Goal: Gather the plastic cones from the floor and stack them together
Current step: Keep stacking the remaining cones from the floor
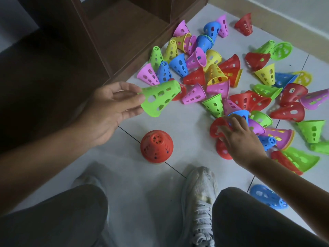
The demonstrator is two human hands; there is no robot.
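With my left hand pinching a green cone by its rim and my right hand gripping a red cone in the floor pile, either could slip before reaching the upright red stack.

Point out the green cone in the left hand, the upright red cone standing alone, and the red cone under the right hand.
green cone (160,98), head view, perforated side wall.
upright red cone (156,146), head view, upper side.
red cone (216,128), head view, rim.
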